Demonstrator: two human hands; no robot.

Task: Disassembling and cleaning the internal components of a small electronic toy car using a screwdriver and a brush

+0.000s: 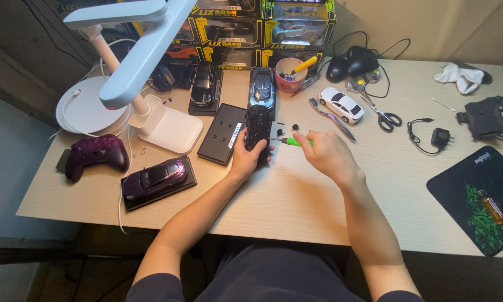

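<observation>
From the head camera, the left hand (245,158) has its grip closed around a black toy car (258,131), held just above the worktop (296,196) near its middle. The car's long axis runs away from the person, one end toward the boxes at the back, the other toward the wrist; which end is the front cannot be told. The right hand (327,154) has its grip closed on a green-handled screwdriver (289,142), which lies nearly level, its tip pointing left and touching the car's side. Just behind the black car stands a silver-blue toy car (262,85), also lengthwise away from the person. A black flat base (222,134) lies just left of the held car. A white toy car (341,104) sits to the right, near scissors (381,113).
</observation>
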